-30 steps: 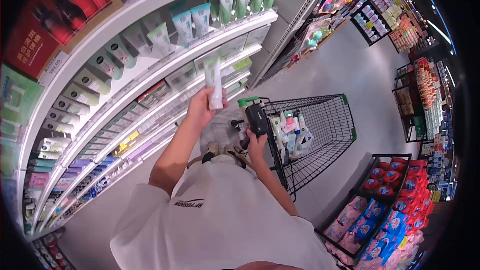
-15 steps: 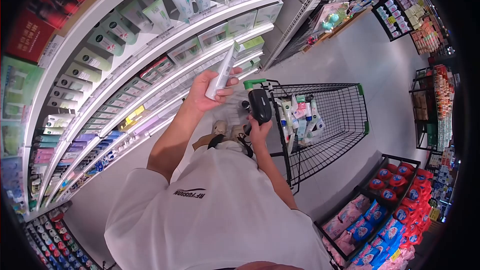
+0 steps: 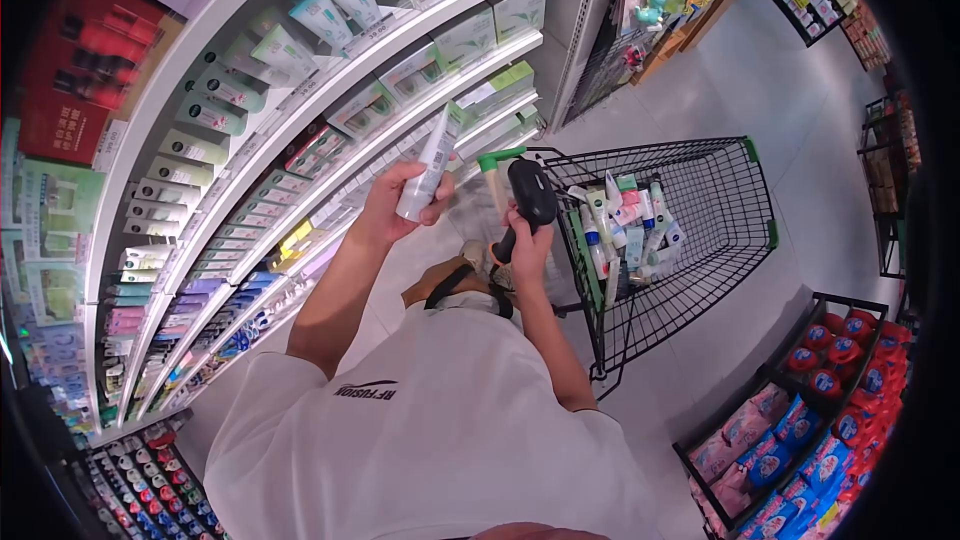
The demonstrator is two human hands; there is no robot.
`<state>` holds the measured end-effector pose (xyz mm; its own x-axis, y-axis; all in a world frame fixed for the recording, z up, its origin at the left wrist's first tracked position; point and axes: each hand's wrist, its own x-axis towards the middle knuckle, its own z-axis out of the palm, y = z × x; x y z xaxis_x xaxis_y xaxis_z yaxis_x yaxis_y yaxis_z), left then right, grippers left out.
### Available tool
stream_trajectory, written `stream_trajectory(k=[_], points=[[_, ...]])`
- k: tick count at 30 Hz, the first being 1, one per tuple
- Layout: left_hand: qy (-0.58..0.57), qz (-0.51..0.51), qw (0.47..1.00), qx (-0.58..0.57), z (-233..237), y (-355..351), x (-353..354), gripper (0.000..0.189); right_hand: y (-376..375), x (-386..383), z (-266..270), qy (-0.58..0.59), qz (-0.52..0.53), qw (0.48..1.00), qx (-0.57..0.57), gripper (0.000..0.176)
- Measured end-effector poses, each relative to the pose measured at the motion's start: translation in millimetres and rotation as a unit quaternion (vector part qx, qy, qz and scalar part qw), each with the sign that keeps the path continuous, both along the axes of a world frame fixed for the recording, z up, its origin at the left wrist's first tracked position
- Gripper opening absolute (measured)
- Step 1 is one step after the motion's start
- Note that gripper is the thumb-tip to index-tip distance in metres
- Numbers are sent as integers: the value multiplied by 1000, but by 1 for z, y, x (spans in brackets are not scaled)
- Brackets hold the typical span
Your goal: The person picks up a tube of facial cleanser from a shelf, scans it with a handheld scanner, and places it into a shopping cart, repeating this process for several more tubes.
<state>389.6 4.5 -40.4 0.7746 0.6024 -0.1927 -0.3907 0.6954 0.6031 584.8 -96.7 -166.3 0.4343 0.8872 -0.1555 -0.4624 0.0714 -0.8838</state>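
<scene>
My left hand (image 3: 402, 202) grips a white squeeze tube (image 3: 433, 162) by its capped lower end. The tube tilts with its flat sealed end up, and small print with a dark code patch faces me. In my right hand (image 3: 531, 240) is a black handheld barcode scanner (image 3: 532, 190), its rounded head up and my fingers around its handle. The scanner is just right of the tube, and the two are apart. Beside my right hand stands a black wire shopping cart (image 3: 690, 300) with green corners. Several tubes and bottles (image 3: 630, 225) lie piled in its near end.
White curved shelves (image 3: 395, 35) full of tubes and boxed skincare rise on my left. At the lower right, a black display rack (image 3: 740, 480) holds pink and blue packs and red containers. Grey tiled floor (image 3: 690, 90) runs beyond the cart, with more stocked racks (image 3: 880, 180) at the far right.
The view has shifted, so the cart appears farther right. Both hands still hold the tube and scanner. The tube's printed side faces me more, and the scanner's handle shows more clearly.
</scene>
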Motion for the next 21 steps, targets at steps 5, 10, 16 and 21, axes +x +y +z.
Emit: stream_trajectory(k=[5,10,16,21], points=[[98,101,990,-17,18,0,20,58,-8,2,7,-310,20,949,51,25],[297,100,944,102,-3,18,19,47,-7,1,36,-340,122,919,156,25],[397,97,878,249,-4,36,23,29,-4,1,36,-385,130,897,174,26],[467,89,792,384,-4,44,16,30,-2,-1,33,-383,141,896,178,27]])
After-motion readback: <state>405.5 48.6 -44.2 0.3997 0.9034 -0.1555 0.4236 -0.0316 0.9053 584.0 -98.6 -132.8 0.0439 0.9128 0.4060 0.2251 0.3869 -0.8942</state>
